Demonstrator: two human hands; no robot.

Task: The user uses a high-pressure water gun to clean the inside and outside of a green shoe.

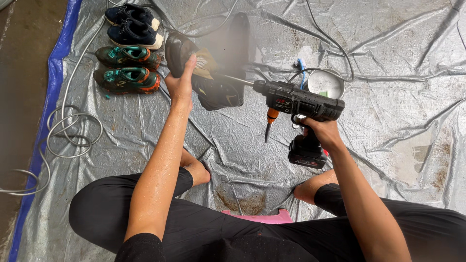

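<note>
Head view: left hand [180, 82] grips shoe [206, 73]; right hand [324, 131] grips spray gun [298, 104].

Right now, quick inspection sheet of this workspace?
Surface: wet, wrinkled silver tarp with blue edge, brown stains.
Job's things: dark muddy shoe; black cordless spray gun, nozzle aimed at it.
Clutter: two navy sneakers, two green-orange sneakers, round metal bowl, blue brush, pink stool.
Grips: left hand holds shoe; right hand holds gun.
Cables: grey hose coiled at left.
Surroundings: bare brown ground.
</note>
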